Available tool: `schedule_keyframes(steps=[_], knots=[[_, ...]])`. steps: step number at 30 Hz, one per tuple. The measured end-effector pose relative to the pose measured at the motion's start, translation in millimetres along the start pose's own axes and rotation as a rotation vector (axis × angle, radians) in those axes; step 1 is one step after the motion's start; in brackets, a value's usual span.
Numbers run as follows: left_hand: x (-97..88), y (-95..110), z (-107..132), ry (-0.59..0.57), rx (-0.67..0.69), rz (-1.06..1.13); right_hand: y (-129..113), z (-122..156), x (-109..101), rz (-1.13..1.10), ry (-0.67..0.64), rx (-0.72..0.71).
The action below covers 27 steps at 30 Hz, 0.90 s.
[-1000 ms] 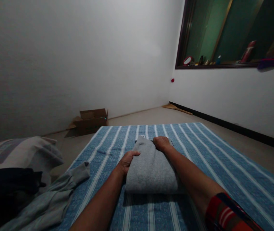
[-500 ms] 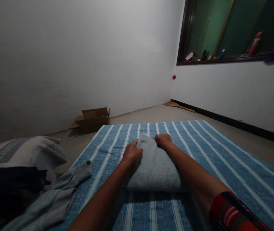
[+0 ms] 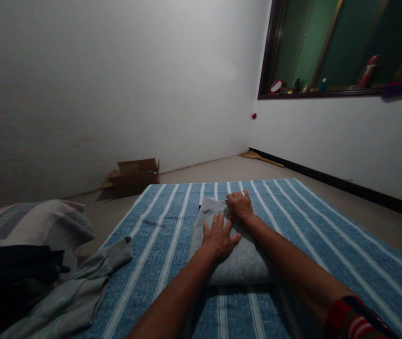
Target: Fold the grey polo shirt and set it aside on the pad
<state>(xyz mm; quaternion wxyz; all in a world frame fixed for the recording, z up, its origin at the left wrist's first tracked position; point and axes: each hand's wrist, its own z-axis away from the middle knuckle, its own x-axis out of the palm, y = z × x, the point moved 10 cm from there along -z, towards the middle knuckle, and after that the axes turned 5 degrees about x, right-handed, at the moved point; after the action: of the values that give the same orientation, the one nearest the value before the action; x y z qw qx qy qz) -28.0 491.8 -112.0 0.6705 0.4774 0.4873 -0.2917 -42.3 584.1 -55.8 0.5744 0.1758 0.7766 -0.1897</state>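
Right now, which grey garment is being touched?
The folded grey garment, left hand spread on top, right hand at its far end; the loose grey garment lies untouched at left.

bare left hand (image 3: 219,239): palm down, fingers spread
bare right hand (image 3: 239,206): farther right, fingers mostly bent
bare left forearm (image 3: 178,289): slanting far-right
bare right forearm (image 3: 289,254): slanting far-left from red plaid cloth sleeve (image 3: 354,320)

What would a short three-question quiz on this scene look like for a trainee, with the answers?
1. True or false: the left hand lies with fingers spread on the folded grey garment.
2. Which pattern does the blue cloth have? a) dots b) stripes c) flowers
3. Fill the gap: the cardboard box stands open on the ____.

Key: 1 true; 2 b; 3 floor.
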Motion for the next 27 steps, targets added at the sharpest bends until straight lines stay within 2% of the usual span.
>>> schedule_keyframes(steps=[2, 5, 10, 14, 17, 19, 22, 25, 27], knots=[[0.5, -2.0, -0.5, 0.007, -0.009, 0.012, -6.9, 8.9, 0.0, -0.048, -0.003, -0.051], [-0.1, -3.0, -0.9, 0.038, -0.026, 0.009, -13.7, 21.5, 14.0, -0.124, -0.071, -0.141], [-0.5, -1.0, 1.6, 0.062, -0.043, -0.012, -12.1, 29.2, 31.0, -0.228, -0.097, -0.214], [-3.7, -0.1, 1.4, 0.070, -0.027, 0.011, -8.8, 28.5, 25.0, -0.260, -0.054, -0.180], [-10.7, -3.0, 0.1, 0.105, 0.001, 0.029, -3.2, 38.3, 7.5, -0.252, 0.008, -0.110], [-17.1, -4.7, 2.2, 0.132, 0.023, 0.031, -1.9, 56.5, -9.4, -0.243, 0.047, -0.099], [-25.8, -1.4, 16.5, 0.158, 0.051, 0.019, -7.4, 101.5, -32.6, -0.239, 0.064, -0.173], [-25.4, 17.2, 47.3, 0.150, 0.123, -0.054, -20.8, 159.5, -49.8, -0.255, 0.134, -0.352], [-15.4, 37.0, 73.5, 0.123, 0.228, -0.111, -27.7, 192.8, -47.1, -0.224, 0.167, -0.432]])
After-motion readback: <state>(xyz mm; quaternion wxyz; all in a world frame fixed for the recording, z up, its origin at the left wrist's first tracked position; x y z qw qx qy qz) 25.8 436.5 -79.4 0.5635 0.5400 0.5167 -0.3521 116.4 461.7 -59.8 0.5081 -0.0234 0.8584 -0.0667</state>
